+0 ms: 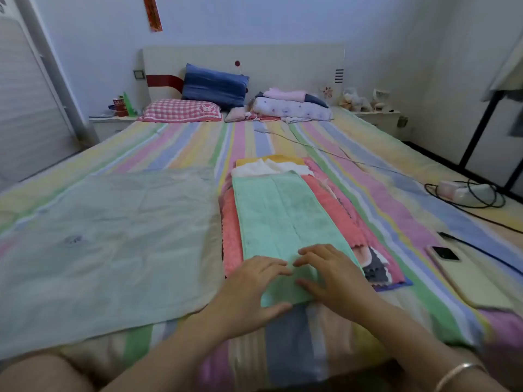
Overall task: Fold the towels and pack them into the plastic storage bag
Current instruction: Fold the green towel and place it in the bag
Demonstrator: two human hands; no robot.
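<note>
A mint-green towel (285,216) lies folded lengthwise into a long strip on top of a pile of towels on the bed. Under it show a coral-pink towel (336,207), a white towel (266,168) and a yellow towel (280,159). My left hand (252,290) rests with straight fingers on the green towel's near left corner. My right hand (331,273) lies flat on its near end, fingers spread. The clear plastic storage bag (107,236) lies flat to the left of the pile, touching its edge.
A phone (464,275) lies on the striped bedsheet (410,193) at the right, with a black cable (481,247) and a white power strip (464,190) beyond it. Pillows (181,110) and folded bedding (291,107) sit by the headboard.
</note>
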